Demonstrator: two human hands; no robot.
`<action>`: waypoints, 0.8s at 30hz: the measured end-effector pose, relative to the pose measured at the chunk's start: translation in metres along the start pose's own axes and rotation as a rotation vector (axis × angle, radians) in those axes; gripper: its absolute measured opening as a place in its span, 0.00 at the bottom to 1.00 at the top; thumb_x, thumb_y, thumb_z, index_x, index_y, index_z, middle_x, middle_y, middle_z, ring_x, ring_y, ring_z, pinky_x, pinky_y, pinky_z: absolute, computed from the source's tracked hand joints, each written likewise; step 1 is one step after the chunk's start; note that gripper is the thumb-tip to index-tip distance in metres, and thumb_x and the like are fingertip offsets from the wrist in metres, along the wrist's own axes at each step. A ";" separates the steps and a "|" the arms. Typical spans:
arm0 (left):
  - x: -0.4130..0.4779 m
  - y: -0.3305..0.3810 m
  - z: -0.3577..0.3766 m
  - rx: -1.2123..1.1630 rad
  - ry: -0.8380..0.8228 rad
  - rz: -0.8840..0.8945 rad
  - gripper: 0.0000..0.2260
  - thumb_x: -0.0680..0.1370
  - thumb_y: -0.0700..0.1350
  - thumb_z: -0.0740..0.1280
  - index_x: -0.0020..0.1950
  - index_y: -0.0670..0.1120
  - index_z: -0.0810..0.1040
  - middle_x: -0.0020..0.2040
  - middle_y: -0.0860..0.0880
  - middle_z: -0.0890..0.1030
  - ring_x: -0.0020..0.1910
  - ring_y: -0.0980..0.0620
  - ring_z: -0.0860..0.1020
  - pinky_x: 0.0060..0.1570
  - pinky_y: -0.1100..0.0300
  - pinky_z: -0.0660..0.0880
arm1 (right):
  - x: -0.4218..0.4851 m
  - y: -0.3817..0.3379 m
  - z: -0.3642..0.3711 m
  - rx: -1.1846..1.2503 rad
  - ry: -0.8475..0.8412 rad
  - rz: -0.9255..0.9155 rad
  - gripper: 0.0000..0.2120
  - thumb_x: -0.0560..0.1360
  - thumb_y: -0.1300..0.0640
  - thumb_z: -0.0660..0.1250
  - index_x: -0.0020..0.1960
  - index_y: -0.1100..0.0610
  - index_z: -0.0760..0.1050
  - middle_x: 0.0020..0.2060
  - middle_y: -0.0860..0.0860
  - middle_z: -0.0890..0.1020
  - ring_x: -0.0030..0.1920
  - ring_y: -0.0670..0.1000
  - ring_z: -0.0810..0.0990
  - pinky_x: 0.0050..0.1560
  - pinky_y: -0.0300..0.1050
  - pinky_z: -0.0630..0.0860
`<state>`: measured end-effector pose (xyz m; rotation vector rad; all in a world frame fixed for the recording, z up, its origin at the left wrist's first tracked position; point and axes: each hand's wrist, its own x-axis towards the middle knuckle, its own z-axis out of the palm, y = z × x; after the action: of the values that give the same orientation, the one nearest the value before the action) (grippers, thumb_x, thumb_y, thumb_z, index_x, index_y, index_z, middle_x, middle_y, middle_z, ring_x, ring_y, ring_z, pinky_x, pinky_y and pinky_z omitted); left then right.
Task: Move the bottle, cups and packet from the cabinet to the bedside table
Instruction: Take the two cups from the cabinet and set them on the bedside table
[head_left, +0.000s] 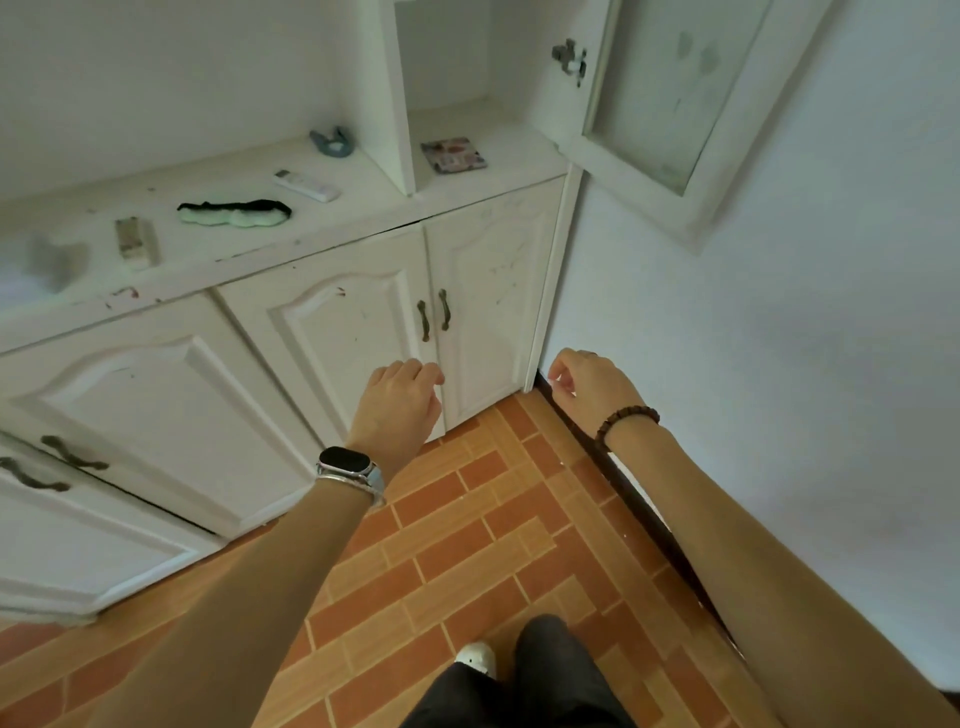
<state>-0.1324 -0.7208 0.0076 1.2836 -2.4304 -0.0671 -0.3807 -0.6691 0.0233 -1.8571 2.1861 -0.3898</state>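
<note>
While flat, packet lengthwise left-right.

Both my bare forearms stretch forward and down, my left hand turned back-up with its fingers loosely curled under and holding nothing, my right hand about level with it, well apart, its fingers likewise loosely curled and empty.

A home room — white cabinet, tiled floor.
</note>
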 end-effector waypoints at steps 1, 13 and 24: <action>0.009 -0.002 0.002 -0.004 0.005 0.007 0.09 0.76 0.38 0.63 0.54 0.44 0.78 0.46 0.46 0.80 0.45 0.46 0.78 0.51 0.51 0.73 | 0.010 0.001 0.000 0.003 -0.005 -0.004 0.06 0.79 0.56 0.62 0.54 0.54 0.75 0.49 0.52 0.80 0.47 0.52 0.79 0.50 0.50 0.80; 0.141 -0.021 0.028 0.017 0.113 -0.075 0.08 0.74 0.35 0.64 0.50 0.42 0.79 0.42 0.45 0.80 0.41 0.45 0.77 0.46 0.50 0.74 | 0.157 0.026 -0.025 0.051 -0.023 -0.139 0.06 0.78 0.56 0.63 0.54 0.55 0.74 0.47 0.50 0.78 0.46 0.51 0.78 0.49 0.49 0.80; 0.281 -0.017 0.034 0.025 0.221 -0.138 0.08 0.74 0.36 0.65 0.51 0.43 0.79 0.43 0.46 0.80 0.43 0.45 0.77 0.48 0.50 0.75 | 0.302 0.052 -0.088 0.046 0.038 -0.275 0.06 0.78 0.55 0.63 0.54 0.54 0.74 0.49 0.49 0.79 0.47 0.49 0.79 0.47 0.44 0.79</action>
<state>-0.2728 -0.9610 0.0613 1.3905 -2.1622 0.0643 -0.5075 -0.9555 0.0826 -2.1460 1.9296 -0.5266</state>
